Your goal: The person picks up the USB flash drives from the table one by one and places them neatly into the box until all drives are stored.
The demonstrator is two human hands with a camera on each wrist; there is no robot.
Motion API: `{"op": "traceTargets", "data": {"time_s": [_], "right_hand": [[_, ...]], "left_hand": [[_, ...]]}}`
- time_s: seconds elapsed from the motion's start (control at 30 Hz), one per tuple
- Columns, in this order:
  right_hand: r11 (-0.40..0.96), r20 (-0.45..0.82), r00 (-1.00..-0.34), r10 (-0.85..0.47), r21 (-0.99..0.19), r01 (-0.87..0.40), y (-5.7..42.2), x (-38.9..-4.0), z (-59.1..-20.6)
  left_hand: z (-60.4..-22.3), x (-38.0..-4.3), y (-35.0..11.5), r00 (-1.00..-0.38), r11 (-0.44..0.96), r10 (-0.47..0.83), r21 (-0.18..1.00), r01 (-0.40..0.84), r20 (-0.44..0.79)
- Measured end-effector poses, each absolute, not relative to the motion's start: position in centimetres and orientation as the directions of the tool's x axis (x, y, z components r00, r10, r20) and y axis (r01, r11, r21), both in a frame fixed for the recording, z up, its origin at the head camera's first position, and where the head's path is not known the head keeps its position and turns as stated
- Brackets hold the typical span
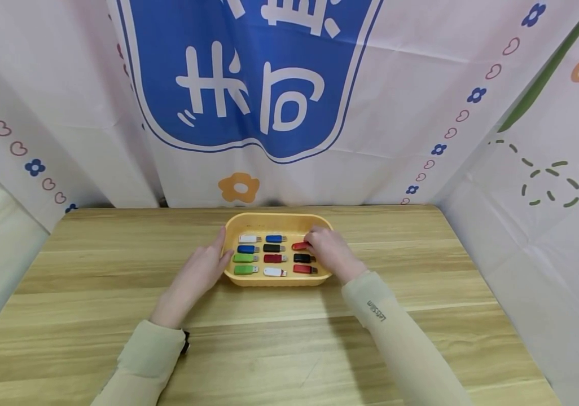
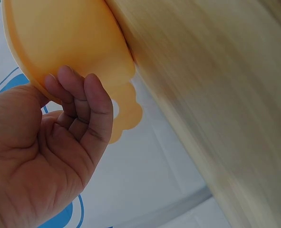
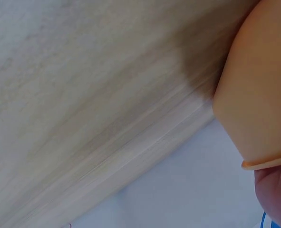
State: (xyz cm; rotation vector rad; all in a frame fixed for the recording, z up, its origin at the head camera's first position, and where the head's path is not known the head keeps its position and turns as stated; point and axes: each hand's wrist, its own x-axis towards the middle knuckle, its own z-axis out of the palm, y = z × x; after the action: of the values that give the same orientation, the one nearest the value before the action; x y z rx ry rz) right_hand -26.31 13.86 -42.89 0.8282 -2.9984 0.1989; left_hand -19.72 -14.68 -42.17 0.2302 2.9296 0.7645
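Note:
A yellow plastic tray (image 1: 269,282) sits on the table, with several USB flash drives lying in rows inside it. My left hand (image 1: 202,268) holds the tray's left end; in the left wrist view that hand (image 2: 59,133) has its thumb over the rim and its fingers bent against the outer wall. Reaching over the right end, my right hand (image 1: 331,248) pinches a red USB flash drive (image 1: 298,246) at the top of the right column. Below it lie a black flash drive (image 1: 302,258) and another red one (image 1: 302,269). The right wrist view hides its fingertips behind the tray wall (image 3: 259,95).
Left and middle columns hold white (image 1: 248,239), blue (image 1: 274,238), green (image 1: 245,258), black (image 1: 271,248) and dark red (image 1: 273,258) drives. The wooden table (image 1: 269,349) ends at a printed cloth (image 1: 396,113) right behind the tray.

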Motion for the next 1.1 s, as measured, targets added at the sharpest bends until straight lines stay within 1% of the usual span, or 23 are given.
{"op": "traceTargets", "data": {"time_s": [0.5,1.1], "right_hand": [[0.856,-0.018,-0.856,-0.516,-0.031,-0.516,13.52,-26.42,-42.86],[0.853,-0.032,-0.852,-0.522,-0.012,-0.522,13.54,-26.5,-42.99]], "left_hand": [[-42.13,-19.79,-14.7,-0.981,0.857,0.176,0.503,0.114,-0.077],[-42.23,-19.84,-14.67,-0.982,0.861,0.169,0.497,0.108,-0.08]]}}
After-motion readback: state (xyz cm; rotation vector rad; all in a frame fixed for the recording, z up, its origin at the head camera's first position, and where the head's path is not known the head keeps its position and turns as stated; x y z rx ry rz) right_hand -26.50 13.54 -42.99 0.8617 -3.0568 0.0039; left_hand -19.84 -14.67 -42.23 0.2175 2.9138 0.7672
